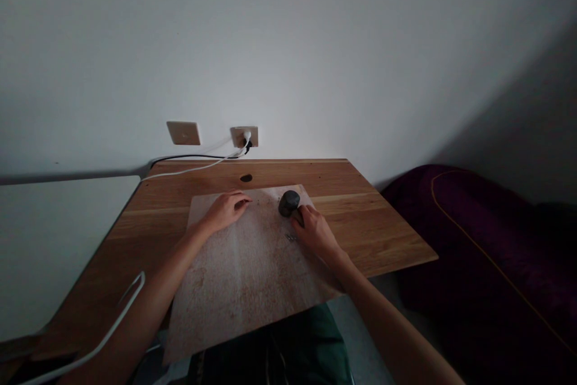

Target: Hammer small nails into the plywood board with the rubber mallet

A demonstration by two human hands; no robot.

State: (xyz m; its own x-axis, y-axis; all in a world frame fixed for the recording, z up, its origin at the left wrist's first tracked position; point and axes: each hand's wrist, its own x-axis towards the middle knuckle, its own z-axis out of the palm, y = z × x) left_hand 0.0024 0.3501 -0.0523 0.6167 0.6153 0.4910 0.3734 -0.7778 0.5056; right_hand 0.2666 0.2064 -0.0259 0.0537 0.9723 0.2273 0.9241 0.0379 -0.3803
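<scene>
My left hand [229, 209] rests near the far left part of a mottled, pale brownish board [238, 277]. Its fingers are loosely curved, a gap shows between thumb and fingers, and I see nothing held there. On the far right part of the board stands a small dark grey cylinder [289, 202] with a rounded top. Right beside it is my right hand [316, 231], thumb and fingers bent together; what they hold, if anything, is hidden. Several tiny dark pieces [291, 237] lie on the board just left of this hand. Small specks are scattered between the hands.
The board lies on a wooden table [383, 235] and overhangs its near edge. Behind, cables run to a wall socket [244, 136]. A white surface [58, 241] adjoins at left, a white curved bar [112, 325] crosses my left forearm, and purple fabric [451, 241] lies at right.
</scene>
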